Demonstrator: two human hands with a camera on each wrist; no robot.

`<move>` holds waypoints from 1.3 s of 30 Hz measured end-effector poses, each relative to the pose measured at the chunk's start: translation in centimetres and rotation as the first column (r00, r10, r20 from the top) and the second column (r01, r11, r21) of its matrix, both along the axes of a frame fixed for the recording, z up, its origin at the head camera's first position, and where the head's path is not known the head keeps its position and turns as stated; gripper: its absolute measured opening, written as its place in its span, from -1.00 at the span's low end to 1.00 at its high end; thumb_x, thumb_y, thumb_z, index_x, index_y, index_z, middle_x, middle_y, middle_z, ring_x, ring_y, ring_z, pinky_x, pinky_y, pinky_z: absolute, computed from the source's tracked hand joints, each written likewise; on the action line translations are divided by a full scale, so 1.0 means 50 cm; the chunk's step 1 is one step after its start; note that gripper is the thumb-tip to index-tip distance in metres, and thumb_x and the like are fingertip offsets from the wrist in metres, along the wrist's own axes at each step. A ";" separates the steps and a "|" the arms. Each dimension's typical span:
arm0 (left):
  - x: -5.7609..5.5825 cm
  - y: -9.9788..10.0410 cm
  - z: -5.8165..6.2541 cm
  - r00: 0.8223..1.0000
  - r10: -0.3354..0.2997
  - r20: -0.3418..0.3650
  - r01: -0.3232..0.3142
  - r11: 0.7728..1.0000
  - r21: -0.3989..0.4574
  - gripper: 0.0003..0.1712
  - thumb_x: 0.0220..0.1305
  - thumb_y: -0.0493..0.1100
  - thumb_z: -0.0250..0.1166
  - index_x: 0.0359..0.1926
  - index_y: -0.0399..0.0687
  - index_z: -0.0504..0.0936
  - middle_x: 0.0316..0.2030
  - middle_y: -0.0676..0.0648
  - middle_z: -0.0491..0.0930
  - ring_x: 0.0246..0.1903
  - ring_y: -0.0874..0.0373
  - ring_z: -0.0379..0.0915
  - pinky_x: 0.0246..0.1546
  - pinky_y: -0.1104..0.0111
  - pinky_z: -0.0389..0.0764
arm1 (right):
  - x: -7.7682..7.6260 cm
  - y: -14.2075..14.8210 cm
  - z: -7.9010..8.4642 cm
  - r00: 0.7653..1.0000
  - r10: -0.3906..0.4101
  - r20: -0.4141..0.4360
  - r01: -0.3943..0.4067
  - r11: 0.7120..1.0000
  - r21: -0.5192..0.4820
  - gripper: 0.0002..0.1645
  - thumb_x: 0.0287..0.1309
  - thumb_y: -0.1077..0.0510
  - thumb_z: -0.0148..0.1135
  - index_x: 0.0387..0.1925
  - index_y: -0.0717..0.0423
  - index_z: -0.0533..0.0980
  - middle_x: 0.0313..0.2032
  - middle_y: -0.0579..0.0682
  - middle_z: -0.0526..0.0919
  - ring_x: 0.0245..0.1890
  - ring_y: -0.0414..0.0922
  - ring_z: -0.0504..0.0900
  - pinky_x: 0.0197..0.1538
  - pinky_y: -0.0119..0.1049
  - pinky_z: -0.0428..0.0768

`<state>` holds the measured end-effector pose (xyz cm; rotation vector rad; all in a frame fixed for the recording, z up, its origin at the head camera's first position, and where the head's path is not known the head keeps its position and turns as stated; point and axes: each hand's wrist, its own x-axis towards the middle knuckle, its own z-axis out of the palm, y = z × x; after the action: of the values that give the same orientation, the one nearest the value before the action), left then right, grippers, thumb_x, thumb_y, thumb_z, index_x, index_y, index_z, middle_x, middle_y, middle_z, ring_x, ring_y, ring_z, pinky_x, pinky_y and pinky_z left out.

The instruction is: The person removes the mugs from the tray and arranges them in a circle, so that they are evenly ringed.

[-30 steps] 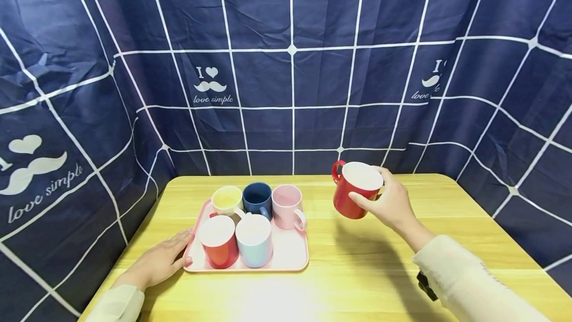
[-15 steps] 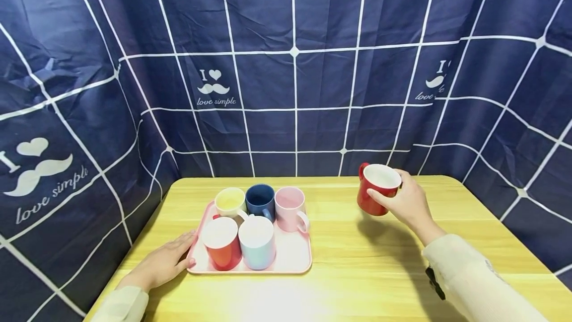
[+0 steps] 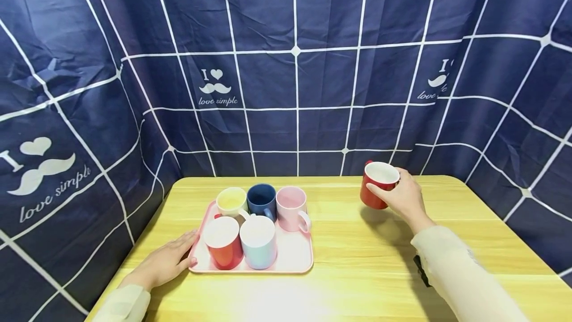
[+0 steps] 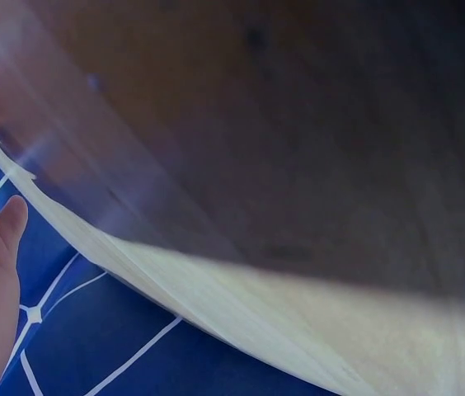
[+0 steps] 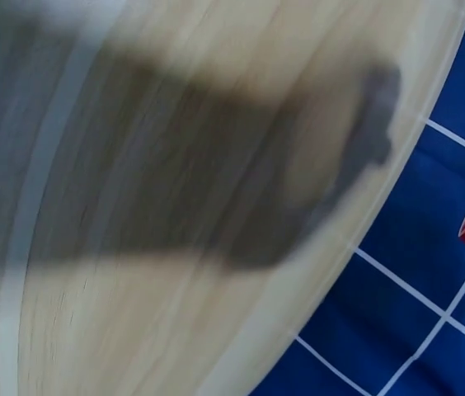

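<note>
Tray (image 3: 292,252), pink, on the table (image 3: 357,272), holding five mugs: back row, cream mug (image 3: 226,206) with yellow interior, navy mug (image 3: 260,199), pink mug (image 3: 291,208); front row, orange-red mug (image 3: 225,252) beside pale blue mug (image 3: 259,250), both white on top. Red mug (image 3: 373,200), white inside, slightly tilted, well right of the tray, over the table's far part; right hand (image 3: 405,197) holds it, grip curled round its side. Left hand (image 3: 165,261): fingers extended, grip relaxed, touching the tray's left edge.

There are 6 mugs (image 3: 374,194), 1 tray (image 3: 292,250), 1 table (image 3: 357,282) and 2 hands (image 3: 165,261) (image 3: 404,199).
</note>
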<state>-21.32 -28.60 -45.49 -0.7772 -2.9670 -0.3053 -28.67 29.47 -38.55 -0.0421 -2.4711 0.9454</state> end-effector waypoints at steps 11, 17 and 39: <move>0.000 0.002 -0.002 1.000 -0.003 -0.008 0.003 1.000 0.007 -0.24 0.31 0.19 0.12 0.31 -0.27 0.35 0.26 -0.26 0.35 0.25 -0.21 0.23 0.19 -0.05 0.30 | -0.039 -0.022 -0.034 1.000 -0.005 0.018 0.006 0.999 -0.052 -0.03 -0.11 -0.18 0.47 0.15 0.38 0.31 -0.01 0.32 0.48 0.00 0.25 0.43 0.05 0.15 0.41; 0.000 -0.002 -0.005 0.999 -0.014 -0.029 0.014 1.000 0.007 -0.25 0.32 0.18 0.13 0.31 -0.28 0.35 0.25 -0.26 0.36 0.24 -0.20 0.25 0.18 -0.04 0.32 | -0.053 -0.030 -0.048 0.999 -0.026 0.039 0.028 0.998 -0.050 -0.04 -0.11 -0.12 0.47 0.15 0.41 0.30 -0.01 0.34 0.47 0.00 0.28 0.42 0.05 0.16 0.40; 0.008 0.007 0.007 0.996 -0.036 -0.079 0.037 0.999 0.020 -0.29 0.31 0.10 0.18 0.28 -0.33 0.37 0.23 -0.27 0.38 0.21 -0.21 0.29 0.15 -0.03 0.35 | -0.072 -0.043 -0.076 0.991 -0.059 0.121 0.072 0.992 -0.102 -0.01 -0.08 -0.01 0.47 0.18 0.52 0.20 0.00 0.43 0.43 0.01 0.34 0.41 0.10 0.17 0.39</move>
<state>-20.94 -28.23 -45.16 -0.8220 -2.8748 -0.3007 -32.29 27.33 -42.37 -0.2195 -2.5074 1.0733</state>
